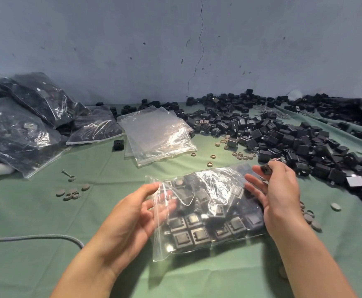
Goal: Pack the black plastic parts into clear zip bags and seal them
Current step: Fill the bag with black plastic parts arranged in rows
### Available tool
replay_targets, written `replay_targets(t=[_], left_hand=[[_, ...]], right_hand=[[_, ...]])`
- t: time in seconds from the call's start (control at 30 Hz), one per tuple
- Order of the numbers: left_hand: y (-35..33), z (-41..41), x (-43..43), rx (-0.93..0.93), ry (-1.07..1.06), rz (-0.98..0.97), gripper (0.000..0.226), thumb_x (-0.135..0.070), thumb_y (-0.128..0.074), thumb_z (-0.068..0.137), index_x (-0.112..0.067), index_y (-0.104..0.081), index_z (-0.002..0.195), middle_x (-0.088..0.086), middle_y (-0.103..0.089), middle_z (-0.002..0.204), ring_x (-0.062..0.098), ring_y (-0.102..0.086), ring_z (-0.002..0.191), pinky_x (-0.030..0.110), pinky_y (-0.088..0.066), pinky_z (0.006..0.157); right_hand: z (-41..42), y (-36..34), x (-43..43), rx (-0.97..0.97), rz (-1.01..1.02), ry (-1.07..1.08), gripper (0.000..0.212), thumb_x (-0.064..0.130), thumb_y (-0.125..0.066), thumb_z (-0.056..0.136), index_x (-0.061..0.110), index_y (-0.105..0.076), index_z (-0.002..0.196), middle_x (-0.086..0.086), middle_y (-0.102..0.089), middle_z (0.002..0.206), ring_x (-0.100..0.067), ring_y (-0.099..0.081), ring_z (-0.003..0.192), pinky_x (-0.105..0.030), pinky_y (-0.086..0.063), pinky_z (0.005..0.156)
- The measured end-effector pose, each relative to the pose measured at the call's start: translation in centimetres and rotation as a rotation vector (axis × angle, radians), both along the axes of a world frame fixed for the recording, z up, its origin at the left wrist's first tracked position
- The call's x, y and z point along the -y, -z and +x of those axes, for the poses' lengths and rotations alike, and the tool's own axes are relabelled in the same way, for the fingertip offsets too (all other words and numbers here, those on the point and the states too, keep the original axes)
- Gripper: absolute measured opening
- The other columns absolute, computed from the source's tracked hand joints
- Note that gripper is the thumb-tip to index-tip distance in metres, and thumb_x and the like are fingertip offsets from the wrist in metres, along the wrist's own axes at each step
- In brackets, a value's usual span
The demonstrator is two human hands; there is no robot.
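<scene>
- One clear zip bag point(205, 214), nearly full of black parts, lies on the bench point(35, 211) before me.
- My left hand point(132, 214) is spread loose at its mouth, holding it wide, I judge.
- My right hand point(277, 190) pinches one black part point(265, 169), beside the bag.
- Loose parts point(283, 134) heap right of the bag; empty bags point(156, 134) lie behind it.

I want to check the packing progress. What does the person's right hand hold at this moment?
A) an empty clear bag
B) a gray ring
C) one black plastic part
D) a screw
C: the right hand pinches one black plastic part between thumb and fingertips, just above the partly filled zip bag, whose left edge the left hand is touching.
</scene>
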State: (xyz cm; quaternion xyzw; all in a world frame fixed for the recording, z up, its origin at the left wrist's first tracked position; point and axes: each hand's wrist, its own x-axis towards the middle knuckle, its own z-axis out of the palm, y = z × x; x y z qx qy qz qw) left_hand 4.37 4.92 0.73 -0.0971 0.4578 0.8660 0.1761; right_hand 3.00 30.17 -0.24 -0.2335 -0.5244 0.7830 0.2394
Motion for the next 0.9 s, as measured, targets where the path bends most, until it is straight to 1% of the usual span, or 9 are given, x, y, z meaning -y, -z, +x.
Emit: replay_targets(t=[0.07, 0.2, 0.37, 0.47, 0.57, 0.6, 0.67, 0.73, 0.9], left_hand=[[0.0, -0.1, -0.5, 0.023, -0.022, 0.059, 0.035, -0.013, -0.066, 0.087, 0.006, -0.061, 0.116, 0.027, -0.07, 0.11, 0.035, -0.07, 0.104, 0.043, -0.057, 0.086], [0.3, -0.7, -0.6, 0.04, -0.03, 0.02, 0.031, -0.011, -0.064, 0.088, 0.006, -0.062, 0.113, 0.029, -0.068, 0.113, 0.033, -0.068, 0.108, 0.042, -0.056, 0.087], [0.5, -1.5, -0.1, 0.064, -0.058, 0.016, 0.033, -0.006, -0.059, 0.09, 0.012, -0.056, 0.117, 0.033, -0.068, 0.109, 0.034, -0.069, 0.099, 0.038, -0.06, 0.077], [0.5, -1.1, -1.2, 0.072, 0.092, 0.084, 0.029, -0.01, -0.062, 0.088, 0.01, -0.067, 0.109, 0.034, -0.064, 0.118, 0.035, -0.064, 0.112, 0.043, -0.053, 0.091], [0.2, -1.0, -1.9, 0.041, 0.218, 0.094, 0.021, -0.013, -0.062, 0.089, 0.001, -0.077, 0.094, 0.029, -0.065, 0.117, 0.03, -0.063, 0.098, 0.039, -0.051, 0.093], [0.2, -1.1, -1.6, 0.036, 0.205, 0.107, 0.022, -0.012, -0.065, 0.085, 0.002, -0.074, 0.098, 0.029, -0.065, 0.116, 0.032, -0.064, 0.101, 0.042, -0.051, 0.093], [0.2, -1.5, -0.8, 0.056, 0.136, 0.145, 0.04, -0.012, -0.066, 0.08, 0.005, -0.06, 0.115, 0.033, -0.063, 0.119, 0.04, -0.063, 0.114, 0.05, -0.052, 0.092], [0.0, -1.7, -0.3, 0.087, 0.116, 0.164, 0.049, -0.011, -0.064, 0.082, 0.006, -0.051, 0.125, 0.038, -0.06, 0.121, 0.044, -0.06, 0.118, 0.051, -0.052, 0.091], [0.2, -1.3, -2.0, 0.155, 0.224, 0.259, 0.037, -0.01, -0.068, 0.082, -0.001, -0.054, 0.115, 0.033, -0.056, 0.129, 0.037, -0.058, 0.121, 0.049, -0.051, 0.095]], right_hand=[[0.0, 0.0, 0.0, -0.001, -0.002, -0.002, 0.033, 0.026, -0.049, 0.102, 0.015, -0.047, 0.133, -0.007, -0.067, 0.104, -0.021, -0.071, 0.081, -0.031, -0.059, 0.066], [0.0, -0.1, 0.0, -0.006, -0.007, 0.0, 0.028, 0.026, -0.048, 0.103, 0.015, -0.048, 0.129, -0.007, -0.067, 0.102, -0.02, -0.071, 0.078, -0.031, -0.061, 0.066], [0.0, -0.2, -0.6, -0.002, -0.013, 0.011, 0.025, 0.027, -0.048, 0.104, 0.016, -0.049, 0.126, -0.007, -0.067, 0.103, -0.014, -0.072, 0.07, -0.03, -0.062, 0.063], [0.1, -0.1, -0.8, 0.008, -0.005, 0.026, 0.032, 0.026, -0.048, 0.103, 0.016, -0.047, 0.133, -0.008, -0.067, 0.106, -0.017, -0.071, 0.075, -0.029, -0.061, 0.062], [0.0, 0.0, -0.9, 0.014, 0.002, 0.047, 0.037, 0.023, -0.051, 0.102, 0.018, -0.045, 0.138, -0.005, -0.065, 0.103, -0.018, -0.069, 0.08, -0.032, -0.059, 0.072], [-0.1, 0.1, -1.0, 0.012, 0.002, 0.059, 0.035, 0.021, -0.051, 0.101, 0.02, -0.046, 0.136, -0.004, -0.063, 0.101, -0.017, -0.068, 0.081, -0.031, -0.058, 0.072], [-0.3, 0.2, -1.2, 0.005, 0.008, 0.083, 0.031, 0.016, -0.052, 0.099, 0.025, -0.048, 0.128, -0.003, -0.061, 0.1, -0.016, -0.067, 0.082, -0.027, -0.054, 0.07], [-0.4, 0.2, -1.4, 0.005, 0.01, 0.094, 0.031, 0.014, -0.053, 0.099, 0.027, -0.048, 0.126, -0.003, -0.061, 0.101, -0.015, -0.067, 0.086, -0.025, -0.051, 0.071], [-0.8, 0.5, -2.2, -0.007, -0.039, 0.107, 0.029, 0.012, -0.051, 0.1, 0.025, -0.05, 0.126, -0.002, -0.057, 0.101, -0.017, -0.065, 0.095, -0.026, -0.052, 0.075]])
